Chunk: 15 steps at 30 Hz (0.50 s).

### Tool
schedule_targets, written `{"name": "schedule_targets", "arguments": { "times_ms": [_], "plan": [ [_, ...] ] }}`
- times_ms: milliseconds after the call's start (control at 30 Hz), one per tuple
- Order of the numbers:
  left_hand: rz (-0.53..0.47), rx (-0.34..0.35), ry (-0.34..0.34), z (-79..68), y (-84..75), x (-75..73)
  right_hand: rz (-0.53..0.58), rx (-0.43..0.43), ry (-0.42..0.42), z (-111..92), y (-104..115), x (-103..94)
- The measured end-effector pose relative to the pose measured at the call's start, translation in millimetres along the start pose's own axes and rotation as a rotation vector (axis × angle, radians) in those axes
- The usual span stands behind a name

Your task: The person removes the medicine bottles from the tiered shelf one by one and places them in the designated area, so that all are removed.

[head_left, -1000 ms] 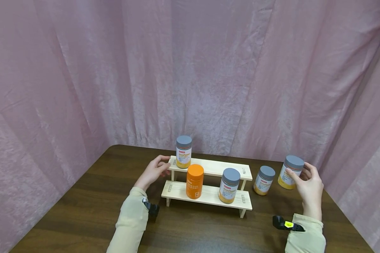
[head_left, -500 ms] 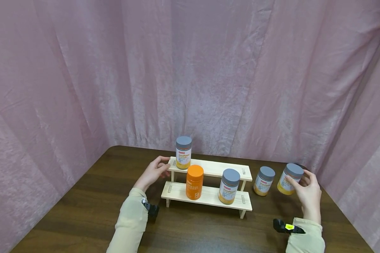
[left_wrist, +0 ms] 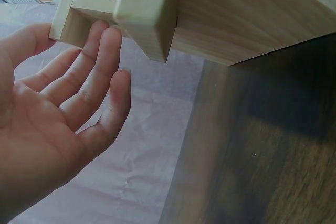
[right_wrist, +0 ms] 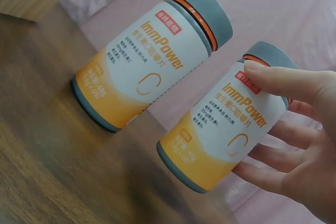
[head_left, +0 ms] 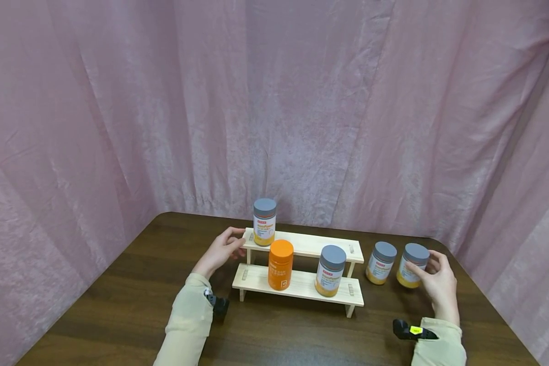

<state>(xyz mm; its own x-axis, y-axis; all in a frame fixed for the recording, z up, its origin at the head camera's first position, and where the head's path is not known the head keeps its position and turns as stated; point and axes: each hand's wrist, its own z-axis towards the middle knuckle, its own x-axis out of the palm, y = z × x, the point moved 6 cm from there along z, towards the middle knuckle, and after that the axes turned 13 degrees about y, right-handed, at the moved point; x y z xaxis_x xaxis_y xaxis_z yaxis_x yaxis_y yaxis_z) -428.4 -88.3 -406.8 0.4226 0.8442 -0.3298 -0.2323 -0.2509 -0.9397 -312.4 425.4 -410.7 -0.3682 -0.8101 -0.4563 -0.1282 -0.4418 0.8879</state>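
Observation:
My right hand (head_left: 441,284) grips a grey-lidded supplement bottle (right_wrist: 215,129) with a white and yellow label, thumb at the front and fingers behind. Just left of it, a matching bottle (head_left: 381,264) stands on the table. Whether the held bottle's base touches the table, I cannot tell. My left hand (head_left: 219,251) holds the left end of the two-tier wooden shelf (head_left: 311,244), thumb on the upper board and fingers beneath it. On the upper tier stands a grey-lidded bottle (head_left: 264,223). The lower tier carries an orange bottle (head_left: 280,267) and another grey-lidded bottle (head_left: 330,272).
The dark wooden table (head_left: 132,305) extends around the shelf on all sides. Behind it and at both sides hangs a pink curtain (head_left: 302,112). Black wrist cameras sit on both sleeves.
My right hand has brought its bottle down and left, closer to the standing bottle beside it. The left hand stays at the shelf's end.

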Motion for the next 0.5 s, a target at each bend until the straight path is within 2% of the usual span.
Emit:
{"name": "schedule_targets", "arguments": {
  "times_ms": [233,500],
  "plan": [
    [0.0,0.004,-0.002,-0.3,-0.5,-0.3,-0.064,0.009,0.037,0.2,-1.3,2.4],
    [0.002,0.002,0.002,1.1,1.7,0.0,-0.048,0.0,0.08,1.2,-5.3,8.9]
  ]
}}
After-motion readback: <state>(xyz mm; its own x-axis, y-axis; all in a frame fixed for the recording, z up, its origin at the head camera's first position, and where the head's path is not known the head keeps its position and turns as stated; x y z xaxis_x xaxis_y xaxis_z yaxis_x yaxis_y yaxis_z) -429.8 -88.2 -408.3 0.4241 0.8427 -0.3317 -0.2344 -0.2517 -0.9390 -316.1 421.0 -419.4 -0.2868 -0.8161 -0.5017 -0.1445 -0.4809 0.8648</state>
